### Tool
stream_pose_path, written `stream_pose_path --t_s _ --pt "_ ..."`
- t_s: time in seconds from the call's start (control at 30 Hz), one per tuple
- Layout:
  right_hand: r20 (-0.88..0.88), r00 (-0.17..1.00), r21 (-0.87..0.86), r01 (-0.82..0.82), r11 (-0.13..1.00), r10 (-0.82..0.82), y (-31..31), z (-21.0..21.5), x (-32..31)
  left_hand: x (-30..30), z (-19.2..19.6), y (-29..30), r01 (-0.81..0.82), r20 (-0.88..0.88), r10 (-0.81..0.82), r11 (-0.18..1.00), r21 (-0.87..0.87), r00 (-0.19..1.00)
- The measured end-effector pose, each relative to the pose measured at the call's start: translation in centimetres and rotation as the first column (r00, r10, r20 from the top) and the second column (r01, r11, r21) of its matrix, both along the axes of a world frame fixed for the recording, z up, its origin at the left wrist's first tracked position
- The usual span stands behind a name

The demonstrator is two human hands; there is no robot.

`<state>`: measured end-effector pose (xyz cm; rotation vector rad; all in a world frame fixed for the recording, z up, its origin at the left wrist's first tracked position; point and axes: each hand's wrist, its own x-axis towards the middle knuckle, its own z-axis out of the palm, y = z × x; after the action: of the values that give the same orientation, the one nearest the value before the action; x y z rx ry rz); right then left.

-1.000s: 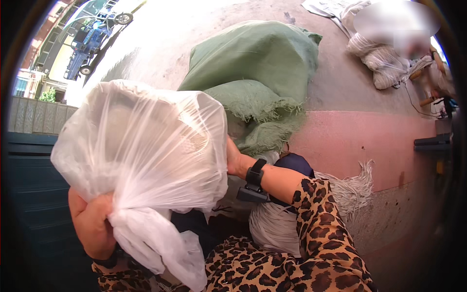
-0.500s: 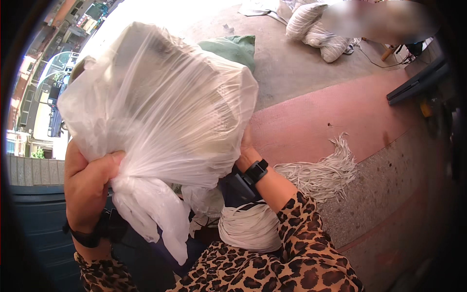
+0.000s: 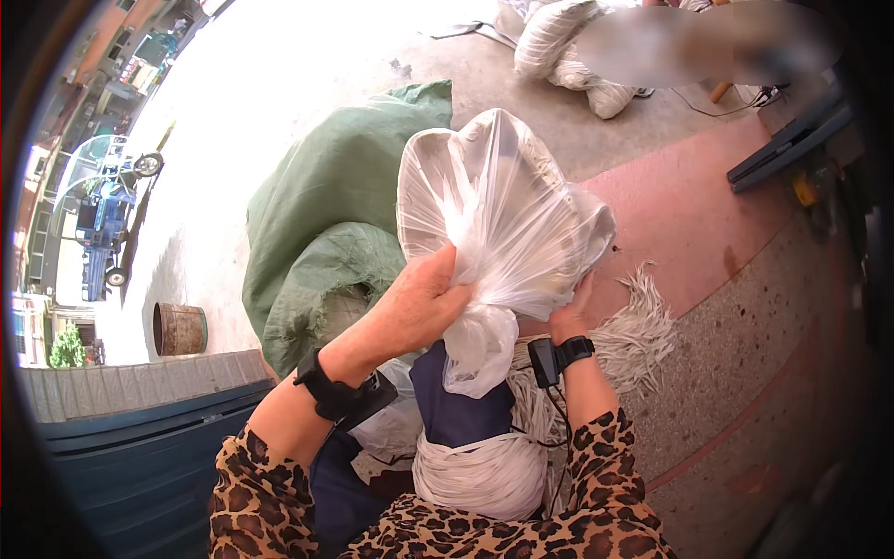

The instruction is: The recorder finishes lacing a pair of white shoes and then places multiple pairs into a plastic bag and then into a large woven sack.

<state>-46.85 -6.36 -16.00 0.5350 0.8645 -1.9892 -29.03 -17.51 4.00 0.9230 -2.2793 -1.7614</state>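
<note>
A clear plastic bag (image 3: pixel 507 210), puffed out and with pale contents blurred by the film, is held up in front of me. My left hand (image 3: pixel 419 296) is closed around its gathered neck, thumb and fingers pinching the film. Below that grip hangs the bag's loose end. My right hand (image 3: pixel 572 312) holds the bag's right side from beneath, its fingers partly hidden behind the plastic. On my lap lies a bundle of white cord-like strands (image 3: pixel 480 473), over dark blue cloth (image 3: pixel 456 401).
A large green sack (image 3: pixel 326 177) and a rumpled green sack (image 3: pixel 321 279) stand ahead to the left. Loose white strands (image 3: pixel 643 340) lie on the floor at right. Beyond are stuffed white sacks (image 3: pixel 554 42), a rusty bucket (image 3: pixel 180 329) and a blue three-wheeled vehicle (image 3: pixel 98 219).
Both hands have moved the plastic bag to the right and it now takes up less of the view. The green sacks behind it have come into sight.
</note>
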Motion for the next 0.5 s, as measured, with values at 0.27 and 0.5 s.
stream_pose_path --t_s 0.27,0.5 --pt "-0.053 0.966 0.373 -0.216 0.902 0.253 -0.3 -4.4 -7.2 -0.6 -6.3 1.5 0.443 0.121 -0.451 0.893 0.085 0.885" --pt "-0.133 0.770 0.608 -0.434 0.665 0.624 4.3 -9.3 -8.7 5.6 -7.3 -1.5 -0.143 0.216 0.125 0.987 0.069 0.968"
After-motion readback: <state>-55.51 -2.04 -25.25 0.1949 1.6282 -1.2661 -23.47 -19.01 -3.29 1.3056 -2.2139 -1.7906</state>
